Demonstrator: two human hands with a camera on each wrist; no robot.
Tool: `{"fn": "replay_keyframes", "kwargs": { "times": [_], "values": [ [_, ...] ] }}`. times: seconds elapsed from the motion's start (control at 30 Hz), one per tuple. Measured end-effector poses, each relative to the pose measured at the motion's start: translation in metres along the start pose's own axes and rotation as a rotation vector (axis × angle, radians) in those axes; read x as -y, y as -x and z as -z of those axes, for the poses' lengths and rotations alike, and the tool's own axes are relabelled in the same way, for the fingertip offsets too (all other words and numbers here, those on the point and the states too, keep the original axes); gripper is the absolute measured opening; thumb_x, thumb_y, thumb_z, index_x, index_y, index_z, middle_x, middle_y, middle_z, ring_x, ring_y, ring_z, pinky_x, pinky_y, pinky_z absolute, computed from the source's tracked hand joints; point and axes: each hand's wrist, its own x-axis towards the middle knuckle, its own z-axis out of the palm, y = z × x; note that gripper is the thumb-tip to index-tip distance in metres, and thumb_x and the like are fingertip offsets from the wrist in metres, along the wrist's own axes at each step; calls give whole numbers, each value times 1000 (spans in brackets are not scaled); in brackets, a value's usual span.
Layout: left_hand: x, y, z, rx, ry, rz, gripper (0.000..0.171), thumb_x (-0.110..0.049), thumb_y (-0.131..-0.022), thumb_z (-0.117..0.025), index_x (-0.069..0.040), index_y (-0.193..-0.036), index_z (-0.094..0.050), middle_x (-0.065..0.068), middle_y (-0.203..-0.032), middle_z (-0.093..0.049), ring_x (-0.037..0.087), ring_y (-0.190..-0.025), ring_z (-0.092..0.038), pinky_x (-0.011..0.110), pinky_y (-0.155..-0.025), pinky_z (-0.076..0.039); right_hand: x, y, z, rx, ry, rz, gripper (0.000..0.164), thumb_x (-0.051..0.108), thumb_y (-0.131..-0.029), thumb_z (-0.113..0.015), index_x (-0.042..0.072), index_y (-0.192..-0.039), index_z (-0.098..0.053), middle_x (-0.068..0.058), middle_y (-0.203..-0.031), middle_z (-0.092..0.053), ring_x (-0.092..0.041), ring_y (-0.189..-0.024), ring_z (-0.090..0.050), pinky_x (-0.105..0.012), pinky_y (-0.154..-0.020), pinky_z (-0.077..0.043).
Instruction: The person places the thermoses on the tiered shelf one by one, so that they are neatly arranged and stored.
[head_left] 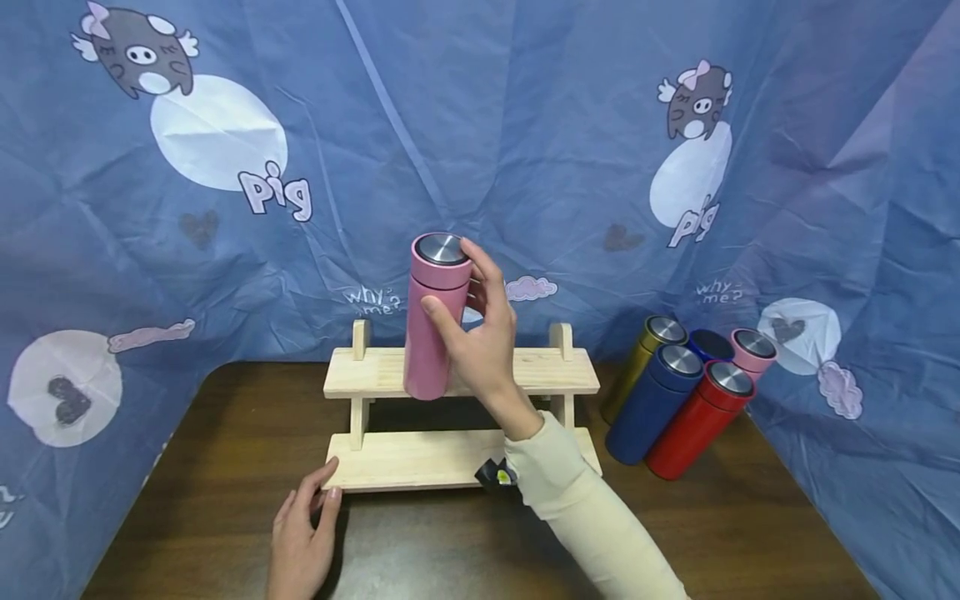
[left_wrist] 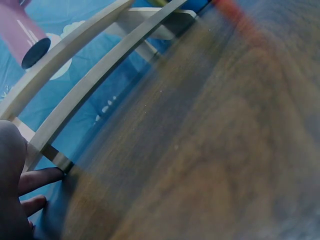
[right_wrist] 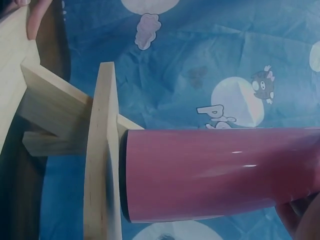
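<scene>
Half-curled, the right hand (head_left: 486, 335) is gripping a pink bottle (head_left: 433, 342) near a wooden stand (head_left: 416, 460), whose near left corner the left hand (head_left: 303, 529) is loosely pinching

The shelf (head_left: 420, 460) stands on the table (head_left: 450, 550) before the curtain (head_left: 465, 125), left of five bottles (head_left: 663, 400).

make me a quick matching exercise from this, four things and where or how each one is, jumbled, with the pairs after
1 right hand
2 left hand
3 red bottle
4 shelf

a two-tiered, pale wood
b right of the shelf, among other bottles
c grips a pink bottle
d at the shelf's lower left corner

Pairs: 1-c, 2-d, 3-b, 4-a
</scene>
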Motion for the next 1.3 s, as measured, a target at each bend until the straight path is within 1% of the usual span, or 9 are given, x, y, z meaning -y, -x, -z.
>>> {"fn": "replay_keyframes", "kwargs": {
  "times": [0.17, 0.4, 0.6, 0.73, 0.9, 1.0, 1.1, 1.2, 1.3],
  "values": [
    [0, 0, 0, -3, -3, -9, 36, -15, -113, -64, -7, -148, -66, 22, -154, -65, 51, -122, -73, 70, -125, -29, -4, -4, -13, 8, 17, 5, 73, 13, -97, -84, 12, -161, -50, -21, -136, -70, -31, -116, -72, -44, -93, -64],
    [0, -1, 0, 14, -10, 12, 37, -14, -113, -63, -6, -149, -65, 25, -153, -64, 52, -123, -73, 71, -126, -28, -7, -8, -26, 26, 57, 29, 74, 15, -98, -84, 11, -162, -48, -20, -136, -70, -28, -117, -71, -37, -93, -63],
    [-2, 0, 0, 9, -5, 13, 37, -12, -112, -64, -7, -148, -66, 24, -152, -65, 51, -122, -74, 71, -126, -28, -10, -9, -34, 29, 43, 36, 74, 12, -98, -84, 10, -161, -47, -22, -138, -69, -30, -118, -71, -36, -95, -63],
    [-2, 0, 0, -3, -4, 12, 37, -11, -111, -66, -8, -148, -67, 23, -152, -66, 50, -122, -74, 69, -125, -30, -13, -7, -36, 49, 31, 36, 74, 10, -98, -84, 10, -162, -45, -23, -141, -67, -31, -120, -70, -33, -98, -62],
    [-2, -1, 0, 7, -10, 28, 37, -12, -112, -65, -8, -149, -66, 23, -154, -64, 51, -123, -73, 69, -126, -28, -15, -5, -39, 67, 35, 28, 74, 10, -99, -84, 9, -162, -44, -23, -140, -66, -32, -121, -70, -31, -100, -62],
    [-2, -1, 1, 20, -14, 41, 38, -13, -113, -64, -7, -150, -64, 24, -156, -62, 53, -125, -71, 71, -126, -27, -16, -5, -40, 72, 45, 21, 74, 11, -100, -83, 10, -162, -43, -24, -140, -67, -32, -121, -70, -32, -100, -62],
    [-2, -1, 1, 31, -18, 51, 38, -14, -113, -63, -7, -151, -63, 25, -158, -60, 54, -127, -70, 72, -126, -26, -17, -6, -40, 83, 59, 26, 73, 13, -101, -82, 11, -162, -42, -25, -140, -66, -34, -121, -71, -36, -99, -63],
    [-3, -1, 1, 36, -18, 54, 38, -14, -113, -62, -6, -151, -63, 26, -158, -59, 53, -127, -70, 72, -127, -25, -21, -7, -40, 111, 70, 38, 74, 13, -102, -80, 10, -164, -39, -26, -140, -66, -35, -120, -72, -42, -98, -64],
    [-3, -1, 1, 39, -22, 53, 39, -13, -113, -63, -6, -151, -62, 26, -156, -61, 53, -126, -71, 71, -127, -26, -26, -9, -40, 151, 72, 43, 77, 10, -103, -78, 10, -166, -35, -26, -140, -65, -36, -118, -72, -44, -98, -64]
  ]
}}
